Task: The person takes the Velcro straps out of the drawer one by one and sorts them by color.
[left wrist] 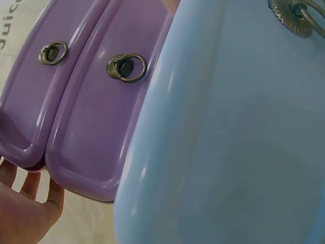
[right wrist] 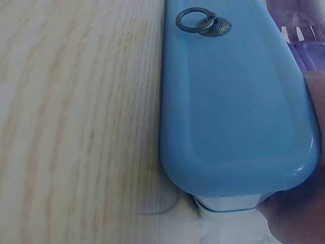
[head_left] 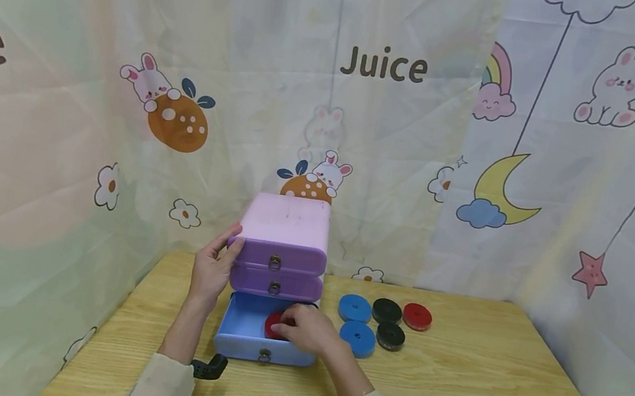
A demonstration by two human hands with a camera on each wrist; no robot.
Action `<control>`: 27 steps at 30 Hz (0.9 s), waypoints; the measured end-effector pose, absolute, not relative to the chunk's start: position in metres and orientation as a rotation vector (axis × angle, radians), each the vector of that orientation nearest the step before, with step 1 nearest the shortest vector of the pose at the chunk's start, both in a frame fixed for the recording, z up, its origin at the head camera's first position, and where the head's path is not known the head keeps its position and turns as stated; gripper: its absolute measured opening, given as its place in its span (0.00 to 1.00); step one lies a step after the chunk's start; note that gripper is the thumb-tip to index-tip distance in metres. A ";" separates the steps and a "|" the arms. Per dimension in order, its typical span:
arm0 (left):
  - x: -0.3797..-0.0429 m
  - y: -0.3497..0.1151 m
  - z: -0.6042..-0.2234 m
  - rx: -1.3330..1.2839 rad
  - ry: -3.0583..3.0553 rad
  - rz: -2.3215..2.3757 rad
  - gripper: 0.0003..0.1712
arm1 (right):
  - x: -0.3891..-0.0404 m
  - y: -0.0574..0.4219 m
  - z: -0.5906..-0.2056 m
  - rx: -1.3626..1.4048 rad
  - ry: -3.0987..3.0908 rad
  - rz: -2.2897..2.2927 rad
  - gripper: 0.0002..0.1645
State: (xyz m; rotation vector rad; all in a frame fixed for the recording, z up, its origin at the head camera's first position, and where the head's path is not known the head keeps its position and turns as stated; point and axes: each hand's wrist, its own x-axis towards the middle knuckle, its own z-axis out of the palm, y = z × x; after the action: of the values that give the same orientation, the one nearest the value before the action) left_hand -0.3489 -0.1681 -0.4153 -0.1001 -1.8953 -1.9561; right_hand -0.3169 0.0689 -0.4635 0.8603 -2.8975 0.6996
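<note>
A small drawer cabinet [head_left: 288,221] with a pink top stands on the table. Its two purple drawers [head_left: 284,258] are closed, and the blue bottom drawer [head_left: 234,346] is pulled out. My left hand [head_left: 212,271] rests against the cabinet's left side near the top purple drawer; its fingers [left wrist: 56,195] touch the side edge in the left wrist view. Inside the blue drawer, my right hand [head_left: 307,328] pinches a red disc-shaped roll [head_left: 270,325], partly covered by the fingers. The right wrist view shows the blue drawer front [right wrist: 238,112] with its ring pull, but not the roll.
Right of the cabinet lie two blue rolls [head_left: 355,308], two black rolls [head_left: 387,311] and another red roll [head_left: 417,317]. The wooden table [head_left: 480,386] extends to the right. A printed curtain [head_left: 390,168] hangs behind and at both sides.
</note>
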 end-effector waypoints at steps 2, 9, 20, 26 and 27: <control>-0.349 -0.168 -0.416 -0.100 -1.898 -1.956 0.32 | -0.317 0.068 -0.463 0.849 -2.911 0.698 0.11; -0.349 -0.169 -0.416 -0.104 -1.889 -1.954 0.32 | -0.320 0.063 -0.457 0.834 -2.960 0.657 0.16; -0.348 -0.168 -0.416 -0.109 -1.885 -1.946 0.32 | -0.320 0.057 -0.451 0.786 -3.028 0.536 0.10; -0.348 -0.168 -0.416 -0.104 -1.887 -1.948 0.32 | -0.319 0.055 -0.447 0.777 -3.040 0.507 0.10; -0.348 -0.168 -0.416 -0.105 -1.887 -1.948 0.32 | -0.319 0.054 -0.447 0.778 -3.040 0.506 0.10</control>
State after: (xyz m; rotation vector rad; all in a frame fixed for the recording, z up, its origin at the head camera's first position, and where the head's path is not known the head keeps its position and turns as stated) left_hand -0.3482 -0.1680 -0.4155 -0.1050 -1.8872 -1.9482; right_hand -0.3186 0.0544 -0.4469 0.7778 -3.0401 0.5057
